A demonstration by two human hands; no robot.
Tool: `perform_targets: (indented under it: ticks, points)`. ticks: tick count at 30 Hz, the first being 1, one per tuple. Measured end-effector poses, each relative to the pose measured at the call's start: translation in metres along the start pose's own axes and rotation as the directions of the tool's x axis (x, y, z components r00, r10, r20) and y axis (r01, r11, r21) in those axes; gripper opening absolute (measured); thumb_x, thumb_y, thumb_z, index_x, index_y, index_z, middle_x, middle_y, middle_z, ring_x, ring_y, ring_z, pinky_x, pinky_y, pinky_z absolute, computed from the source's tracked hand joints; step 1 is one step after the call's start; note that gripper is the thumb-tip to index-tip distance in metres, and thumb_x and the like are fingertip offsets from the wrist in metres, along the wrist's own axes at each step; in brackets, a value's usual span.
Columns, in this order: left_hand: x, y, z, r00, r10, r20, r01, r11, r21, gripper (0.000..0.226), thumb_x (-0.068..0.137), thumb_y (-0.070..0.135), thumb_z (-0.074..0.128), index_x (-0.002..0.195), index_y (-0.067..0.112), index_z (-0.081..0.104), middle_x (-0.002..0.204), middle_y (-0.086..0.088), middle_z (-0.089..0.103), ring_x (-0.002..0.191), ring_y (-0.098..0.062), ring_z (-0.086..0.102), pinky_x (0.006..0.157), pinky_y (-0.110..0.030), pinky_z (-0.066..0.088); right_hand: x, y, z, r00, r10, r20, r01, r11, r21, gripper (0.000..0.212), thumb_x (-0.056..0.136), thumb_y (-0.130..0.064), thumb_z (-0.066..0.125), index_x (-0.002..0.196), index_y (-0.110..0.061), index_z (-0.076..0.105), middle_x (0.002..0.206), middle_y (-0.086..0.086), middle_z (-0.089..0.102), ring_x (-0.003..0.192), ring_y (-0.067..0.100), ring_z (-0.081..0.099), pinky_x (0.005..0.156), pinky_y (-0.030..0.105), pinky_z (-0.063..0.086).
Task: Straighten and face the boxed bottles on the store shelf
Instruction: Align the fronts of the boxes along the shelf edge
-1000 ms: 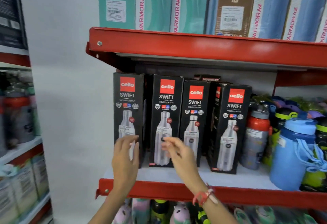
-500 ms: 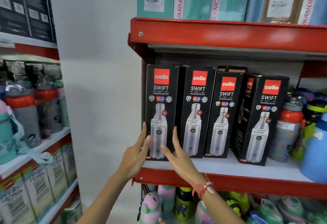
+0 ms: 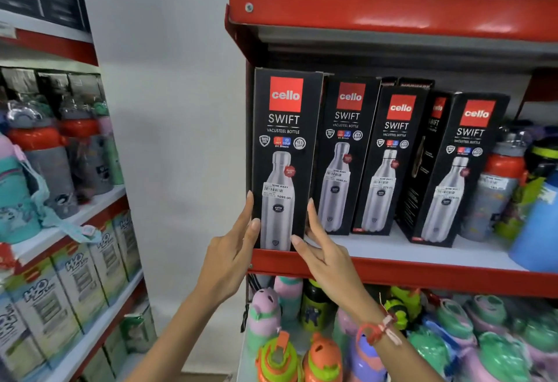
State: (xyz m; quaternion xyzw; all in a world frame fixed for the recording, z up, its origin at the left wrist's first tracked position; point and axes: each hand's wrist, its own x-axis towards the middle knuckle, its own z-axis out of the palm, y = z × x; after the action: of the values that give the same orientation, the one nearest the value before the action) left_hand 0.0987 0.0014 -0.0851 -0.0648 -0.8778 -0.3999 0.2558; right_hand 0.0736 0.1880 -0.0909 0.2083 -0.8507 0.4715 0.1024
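Several black Cello Swift bottle boxes stand on the red-edged middle shelf [image 3: 422, 273]. The leftmost box [image 3: 285, 152] is at the shelf's front edge, facing me. My left hand [image 3: 232, 252] presses flat on its left side and my right hand [image 3: 323, 249] on its right side, so both hands grip it low down. The second box [image 3: 344, 155] and third box [image 3: 389, 164] stand further back. The rightmost box [image 3: 462, 170] is turned at an angle. More boxes show behind the row.
Loose plastic bottles [image 3: 498, 182] crowd the shelf's right end. Colourful kids' bottles [image 3: 317, 348] fill the shelf below. Teal boxes sit on the top shelf [image 3: 392, 4]. A second rack [image 3: 69, 224] with bottles and boxes stands at the left, past a white wall.
Both hands have closed onto the sides of the leftmost box, which has come forward to the shelf's front edge. The camera has moved closer and leftward.
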Motion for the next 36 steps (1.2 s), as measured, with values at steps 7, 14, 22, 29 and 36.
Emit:
perform_targets:
  ticks: [7,14,22,29,36]
  points:
    - [-0.005,0.03,0.035,0.88,0.254,-0.402,-0.24,0.967,0.087,0.038,0.094,0.023,0.042,0.128,0.011,0.054,0.124,-0.002,0.055,0.115,-0.011,0.052,0.1,-0.011,0.035,0.011,0.021,-0.028,0.958,0.087,-0.274,-0.055,0.991,0.123,0.043,0.094,-0.03,0.053,0.136,-0.028,0.049,0.124,-0.004,0.064,0.11,0.005,0.06,0.097,0.022,0.046]
    - [0.02,0.079,0.12,0.991,0.093,0.1,-0.067,0.97,-0.234,0.061,0.098,0.042,0.035,0.15,0.02,0.013,0.16,0.003,0.015,0.145,-0.004,0.011,0.111,-0.011,0.007,0.038,0.056,-0.065,0.92,0.265,-0.29,-0.264,0.964,0.046,0.048,0.093,-0.013,0.05,0.14,-0.008,0.041,0.14,0.01,0.051,0.124,0.023,0.051,0.101,0.03,0.039]
    - [0.058,0.081,0.151,0.956,-0.277,0.1,0.288,0.949,-0.131,0.073,0.095,0.054,0.024,0.149,0.022,-0.012,0.159,-0.018,0.014,0.142,-0.037,0.027,0.112,-0.046,0.03,0.045,0.061,-0.075,0.956,0.26,-0.138,-0.266,0.964,-0.026,0.06,0.09,-0.013,0.053,0.145,-0.021,0.031,0.137,0.009,0.053,0.125,0.022,0.051,0.102,0.031,0.039]
    - [0.029,0.083,0.134,0.988,-0.151,0.045,0.15,0.989,0.008,0.064,0.097,0.048,0.021,0.15,0.025,-0.008,0.151,-0.016,0.035,0.128,-0.036,0.046,0.101,-0.04,0.038,0.021,0.061,-0.085,0.972,0.218,-0.089,-0.21,0.974,0.089,0.06,0.087,-0.013,0.056,0.141,-0.03,0.037,0.132,0.006,0.055,0.117,0.015,0.055,0.102,0.031,0.044]
    - [-0.006,0.083,0.112,0.998,-0.065,0.002,0.065,0.998,-0.013,0.06,0.097,0.047,0.02,0.149,0.03,-0.004,0.107,-0.016,0.064,0.101,-0.03,0.059,0.082,-0.038,0.04,-0.014,0.059,-0.087,0.974,0.162,-0.158,-0.135,0.976,0.169,0.051,0.084,-0.011,0.062,0.13,-0.031,0.051,0.113,0.0,0.064,0.099,0.006,0.064,0.081,0.012,0.047]
